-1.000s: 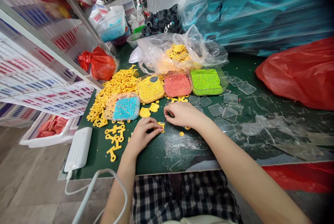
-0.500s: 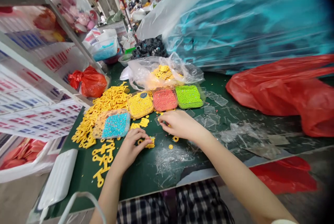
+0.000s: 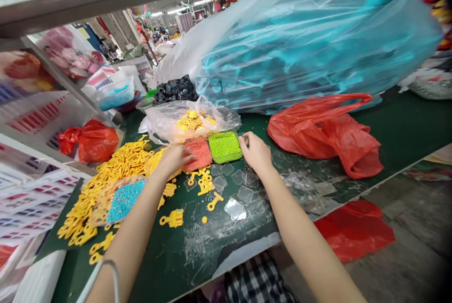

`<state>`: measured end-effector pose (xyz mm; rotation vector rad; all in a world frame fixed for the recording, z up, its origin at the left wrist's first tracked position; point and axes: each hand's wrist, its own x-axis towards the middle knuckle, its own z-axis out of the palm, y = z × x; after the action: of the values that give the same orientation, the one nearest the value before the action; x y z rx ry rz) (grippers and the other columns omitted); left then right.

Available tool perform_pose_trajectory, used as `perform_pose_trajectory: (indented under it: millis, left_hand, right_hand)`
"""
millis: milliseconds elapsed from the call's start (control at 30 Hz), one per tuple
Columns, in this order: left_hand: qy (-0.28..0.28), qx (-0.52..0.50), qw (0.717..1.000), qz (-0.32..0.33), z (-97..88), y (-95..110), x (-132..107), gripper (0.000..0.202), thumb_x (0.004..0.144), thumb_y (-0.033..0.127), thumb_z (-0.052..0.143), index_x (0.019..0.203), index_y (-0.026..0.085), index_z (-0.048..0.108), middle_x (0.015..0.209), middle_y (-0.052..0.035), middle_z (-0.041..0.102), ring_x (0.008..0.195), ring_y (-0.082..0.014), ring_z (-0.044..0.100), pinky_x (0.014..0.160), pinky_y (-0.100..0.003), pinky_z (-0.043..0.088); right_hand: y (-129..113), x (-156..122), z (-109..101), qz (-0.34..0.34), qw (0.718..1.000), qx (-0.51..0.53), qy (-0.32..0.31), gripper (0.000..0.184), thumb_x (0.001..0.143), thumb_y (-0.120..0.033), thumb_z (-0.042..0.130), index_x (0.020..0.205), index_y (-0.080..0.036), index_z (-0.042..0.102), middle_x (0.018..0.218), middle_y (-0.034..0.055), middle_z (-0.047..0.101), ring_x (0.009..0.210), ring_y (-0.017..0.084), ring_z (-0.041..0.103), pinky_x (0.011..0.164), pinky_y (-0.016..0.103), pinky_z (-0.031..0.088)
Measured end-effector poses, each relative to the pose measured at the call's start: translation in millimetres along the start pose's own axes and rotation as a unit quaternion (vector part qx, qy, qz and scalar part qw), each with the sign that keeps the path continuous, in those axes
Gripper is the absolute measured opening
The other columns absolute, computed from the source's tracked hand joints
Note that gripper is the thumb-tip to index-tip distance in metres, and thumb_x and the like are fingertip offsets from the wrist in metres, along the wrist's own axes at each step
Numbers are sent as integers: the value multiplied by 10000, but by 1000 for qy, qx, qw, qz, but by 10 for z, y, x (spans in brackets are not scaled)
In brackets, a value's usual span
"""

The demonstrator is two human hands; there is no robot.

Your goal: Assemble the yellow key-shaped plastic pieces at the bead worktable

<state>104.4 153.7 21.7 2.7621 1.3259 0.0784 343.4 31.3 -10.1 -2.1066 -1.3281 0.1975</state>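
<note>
Flanking two bead trays in the head view, the person's hands are well forward over the green counter [image 3: 165,256]! The left hand [image 3: 175,158], fingers loosely curled, has its fingertips over the pink bead tray [image 3: 199,155]; whether it has hold of anything, one cannot tell. Across on the other side, the right hand [image 3: 257,152] has its fingers slightly parted and bent, tips right at the edge of the green bead tray [image 3: 225,147]; a grip cannot be made out. And there's a ring-ended yellow piece [image 3: 172,219], on the counter between the forearms, nearer the body than both hands and well apart from them, a yellow disc [image 3: 204,219] to its right.
</note>
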Motion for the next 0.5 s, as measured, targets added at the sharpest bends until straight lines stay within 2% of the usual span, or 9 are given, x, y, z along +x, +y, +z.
perform_pose_trajectory:
  millis: [133,200,267,333,400,500]
  left_hand:
    - [-8,-2,1000,15,-104,120,118,250,828,398,618,883,204,765,967,-91,752,961,-306,650,870,-380,454]
    - [-16,-52,997,61,-148,255,176,268,862,365,573,952,186,751,1024,-88,745,951,-268,658,865,-351,465]
    - [-25,-108,988,111,-159,422,240,280,889,339,535,981,169,737,998,-79,748,881,-221,665,806,-308,483]
    - [-41,-118,982,142,-133,583,318,270,891,327,536,976,167,737,959,-71,750,837,-203,661,757,-289,484]
    - [-80,-83,980,163,-85,702,415,224,866,298,575,934,177,751,942,-66,755,826,-202,661,733,-280,475]
    - [-137,-39,974,179,-12,779,584,136,788,227,648,840,203,771,879,-44,768,777,-198,670,685,-263,457]
  right_hand:
    - [-102,-1,14,46,996,-36,-62,418,994,-447,340,1228,-152,521,1003,116,709,958,246,667,751,308,460]
    - [-119,7,19,63,993,-57,-80,406,992,-411,339,1229,-150,540,1030,129,713,981,250,670,761,310,468]
    - [-113,13,23,70,990,-70,-95,359,976,-341,356,1176,-156,589,1058,138,712,994,253,670,770,312,474]
    - [-98,13,25,70,989,-76,-104,331,956,-288,367,1105,-156,632,1063,152,711,987,261,675,767,319,478]
    - [-90,10,26,66,989,-79,-109,331,947,-256,358,1065,-147,648,1054,168,710,972,272,682,762,330,480]
    - [-94,8,28,60,988,-88,-114,339,950,-235,339,1062,-133,643,1032,187,710,963,280,686,763,339,480]
